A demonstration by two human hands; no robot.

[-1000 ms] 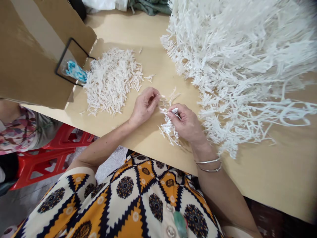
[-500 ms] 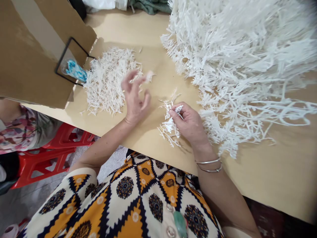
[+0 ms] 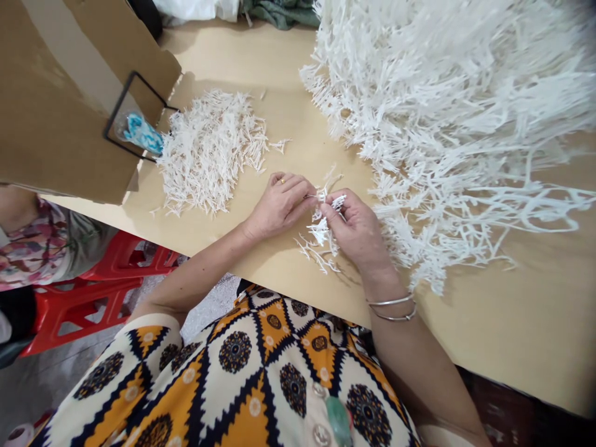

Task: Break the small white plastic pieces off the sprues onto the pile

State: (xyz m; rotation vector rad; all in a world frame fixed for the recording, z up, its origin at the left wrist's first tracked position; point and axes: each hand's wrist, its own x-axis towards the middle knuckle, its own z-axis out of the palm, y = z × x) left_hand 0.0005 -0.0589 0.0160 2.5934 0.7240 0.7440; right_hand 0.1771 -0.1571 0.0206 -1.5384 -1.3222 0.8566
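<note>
Between my hands is a white branched piece (image 3: 321, 232), thin and twiggy like a plastic sprig. My right hand (image 3: 357, 230) is closed on it, thumb and fingers pinching its upper part. My left hand (image 3: 285, 203) meets it from the left, fingertips pinched on a thin twig at its edge. Left of my hands lies a loose heap of short white sprigs (image 3: 209, 155), with a few stray sprigs (image 3: 280, 145) beside it. A much larger mound of white branched pieces (image 3: 456, 105) spreads over the right side.
A cardboard box (image 3: 69, 105) stands at the left, by a black wire frame (image 3: 121, 102) and a blue-and-white item in clear wrapping (image 3: 143, 133). Red stools (image 3: 88, 310) and part of another person (image 3: 35, 242) are beyond the table edge (image 3: 279, 282). Dark cloth (image 3: 282, 12) lies at the back.
My left hand has come back from beside the small heap, where its fingers were spread, to the piece in my right hand. A small sprig now lies beside the heap.
</note>
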